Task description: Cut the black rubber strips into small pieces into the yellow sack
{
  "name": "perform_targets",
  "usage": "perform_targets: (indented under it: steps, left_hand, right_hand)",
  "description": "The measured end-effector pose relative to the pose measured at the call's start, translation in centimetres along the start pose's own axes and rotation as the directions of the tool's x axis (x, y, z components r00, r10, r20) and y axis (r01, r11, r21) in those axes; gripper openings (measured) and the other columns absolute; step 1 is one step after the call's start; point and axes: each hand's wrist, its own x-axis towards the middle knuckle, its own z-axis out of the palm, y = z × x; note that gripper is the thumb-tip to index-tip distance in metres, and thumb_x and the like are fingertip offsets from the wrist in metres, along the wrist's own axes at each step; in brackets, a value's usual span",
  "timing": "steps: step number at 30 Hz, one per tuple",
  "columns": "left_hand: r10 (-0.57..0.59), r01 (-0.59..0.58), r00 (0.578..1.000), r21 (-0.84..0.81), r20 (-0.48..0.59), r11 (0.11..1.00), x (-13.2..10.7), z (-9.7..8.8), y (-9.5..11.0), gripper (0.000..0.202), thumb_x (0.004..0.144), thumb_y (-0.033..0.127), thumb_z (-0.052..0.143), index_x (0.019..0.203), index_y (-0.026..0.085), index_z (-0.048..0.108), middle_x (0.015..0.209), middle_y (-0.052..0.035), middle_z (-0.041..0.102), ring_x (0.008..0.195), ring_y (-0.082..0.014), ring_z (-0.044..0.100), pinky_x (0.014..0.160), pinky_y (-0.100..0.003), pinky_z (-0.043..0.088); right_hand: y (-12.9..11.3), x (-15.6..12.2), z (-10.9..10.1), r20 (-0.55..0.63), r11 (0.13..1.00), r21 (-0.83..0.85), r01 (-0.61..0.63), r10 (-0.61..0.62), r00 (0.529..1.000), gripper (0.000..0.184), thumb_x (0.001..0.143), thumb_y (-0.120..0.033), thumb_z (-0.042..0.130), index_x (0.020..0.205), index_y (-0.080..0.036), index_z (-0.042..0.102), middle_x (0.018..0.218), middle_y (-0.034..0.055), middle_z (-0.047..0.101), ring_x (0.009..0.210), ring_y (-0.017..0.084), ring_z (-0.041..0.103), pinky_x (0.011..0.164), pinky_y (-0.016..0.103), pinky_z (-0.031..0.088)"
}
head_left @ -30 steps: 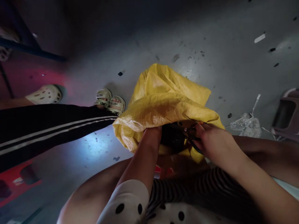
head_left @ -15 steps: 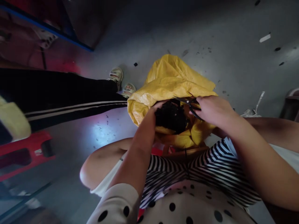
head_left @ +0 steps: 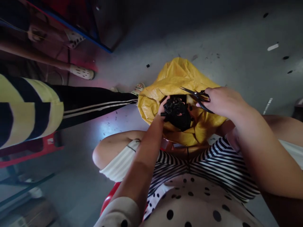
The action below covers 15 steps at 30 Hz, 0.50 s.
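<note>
A cluster of small black plastic parts (head_left: 177, 111) is gripped by the closed left hand (head_left: 163, 108) over the crumpled yellow woven sack (head_left: 165, 85); black-handled scissors (head_left: 197, 95) are clasped in the right hand (head_left: 221, 101), with nothing visibly cut yet.

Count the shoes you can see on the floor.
2: a pale clog at upper left, and a shoe toe peeking out beside the yellow bag. Others may be hidden behind the bag or the striped trouser leg.
</note>
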Motion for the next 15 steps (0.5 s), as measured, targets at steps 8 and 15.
perform_targets:
  steps: [8,15]
  left_hand:
    - [0.165,-0.167,0.982,-0.022,-0.095,0.986,-2.0,2.3,-2.4,0.060,0.090,0.069,0.029,0.112,0.024,0.064,0.121,-0.0067,0.067,0.114,-0.0368,0.057,0.104,-0.062,0.036]
    - [0.259,-0.268,0.953,-0.035,-0.159,0.963,-3.4,3.5,-2.2,0.062,0.093,0.065,0.018,0.115,0.025,0.061,0.125,-0.0039,0.065,0.119,-0.0334,0.056,0.100,-0.054,0.042]
  right_hand:
    - [0.1,-0.4,-0.4,-0.009,1.000,-0.012,0.025,-0.025,1.000,0.044,0.085,-0.056,0.051,0.101,-0.019,0.068,0.084,0.0123,0.068,0.076,0.026,0.061,0.056,0.031,0.035]
    - [0.2,-0.3,-0.5,-0.017,1.000,0.001,0.022,-0.022,1.000,0.041,0.085,-0.053,0.052,0.099,-0.018,0.068,0.086,0.0139,0.069,0.078,0.027,0.062,0.058,0.031,0.036]
